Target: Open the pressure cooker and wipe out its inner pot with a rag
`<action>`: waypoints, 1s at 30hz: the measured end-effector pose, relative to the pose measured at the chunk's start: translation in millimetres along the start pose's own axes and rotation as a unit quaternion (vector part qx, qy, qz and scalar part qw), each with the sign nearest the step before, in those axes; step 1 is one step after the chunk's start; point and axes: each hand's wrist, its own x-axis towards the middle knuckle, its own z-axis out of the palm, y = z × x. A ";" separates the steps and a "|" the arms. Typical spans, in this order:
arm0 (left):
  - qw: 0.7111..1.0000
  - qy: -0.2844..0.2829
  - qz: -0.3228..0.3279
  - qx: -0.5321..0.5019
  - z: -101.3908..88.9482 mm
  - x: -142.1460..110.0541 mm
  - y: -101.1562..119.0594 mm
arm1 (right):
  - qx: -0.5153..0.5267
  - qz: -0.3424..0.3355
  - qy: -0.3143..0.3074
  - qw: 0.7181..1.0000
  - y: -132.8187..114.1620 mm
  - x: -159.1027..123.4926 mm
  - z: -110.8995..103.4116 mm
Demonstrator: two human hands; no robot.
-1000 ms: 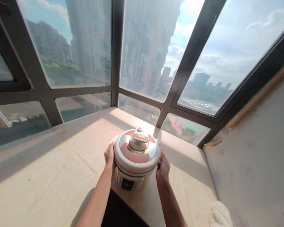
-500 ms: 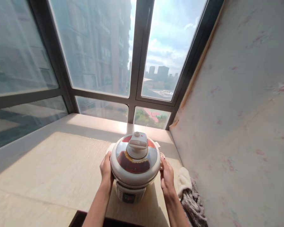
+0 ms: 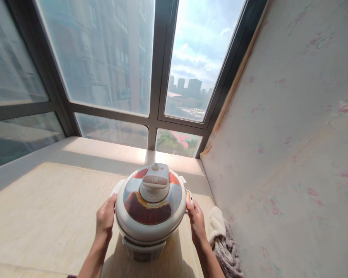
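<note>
A cooker [image 3: 150, 208] shows farther left and larger than half a second ago. The left hand [image 3: 105, 216] clasps its left side, the right hand [image 3: 196, 222] its right handle [image 3: 189, 197], on or just above the sunlit window ledge [image 3: 58, 208]; two-handed positioning, apparently, calling next for level, even support.

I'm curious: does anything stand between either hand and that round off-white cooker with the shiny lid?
Nothing visible does: the left hand and right hand touch opposite sides of the round off-white cooker. The fluffy cream and grey-brown fabric lies beyond the right hand, beside the pale floral wall, not in between.
</note>
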 end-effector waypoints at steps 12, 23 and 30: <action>0.999 -0.029 0.009 0.014 -9.3 3.8 -0.5 | 0.103 0.001 0.015 0.995 1.8 -6.9 13.7; 0.998 -0.060 0.012 -0.015 -11.7 5.3 -3.3 | 0.131 -0.014 0.074 0.989 12.6 -7.2 19.6; 0.992 -0.091 0.087 0.004 -13.1 15.9 -21.8 | 0.108 -0.034 0.043 0.993 15.8 -3.6 19.3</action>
